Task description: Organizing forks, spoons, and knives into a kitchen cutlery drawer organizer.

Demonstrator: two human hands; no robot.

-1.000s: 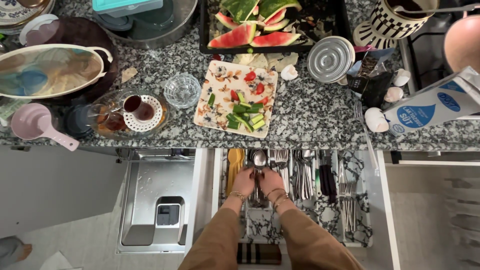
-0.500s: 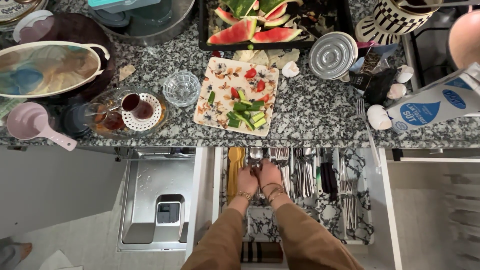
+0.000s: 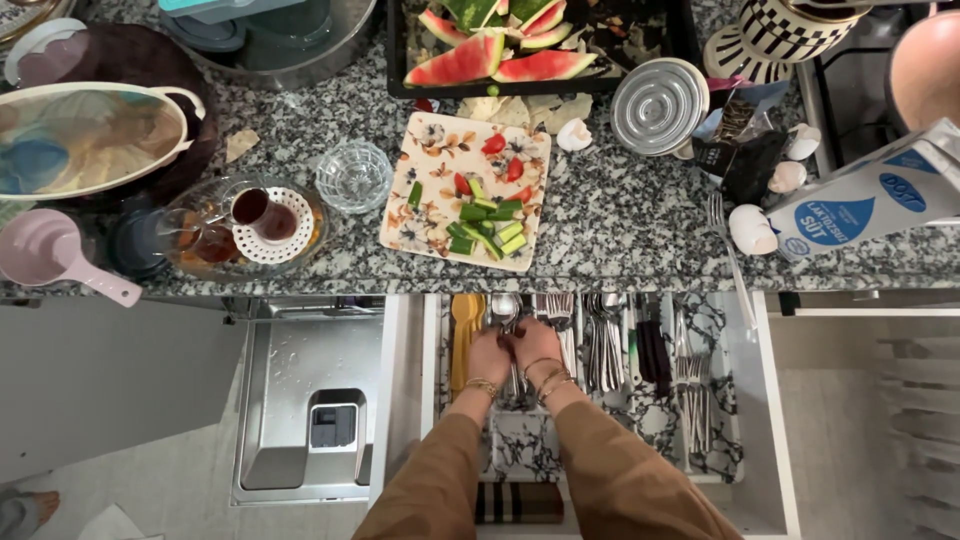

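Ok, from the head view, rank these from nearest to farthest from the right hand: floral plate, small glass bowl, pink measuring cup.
1. Floral plate: on the counter straight above the right hand.
2. Small glass bowl: farther left.
3. Pink measuring cup: counter's far-left edge.

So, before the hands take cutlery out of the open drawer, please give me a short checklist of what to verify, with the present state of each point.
1. Drawer pulled out far enough to reach the cutlery: ok.
2. Both hands over the same compartment: ok, left hand and right hand meet above the spoons.
3. Firm hold on one spoon: cannot tell, the fingers cover it.
4. Knife-like dark handles away from the hands: ok, they lie some compartments to the right.
5. Counter edge above the drawer free of overhanging things: not ok, a fork reaches the edge and hangs over the drawer.
6. Floral plate with cut vegetables resting fully on the counter: ok.
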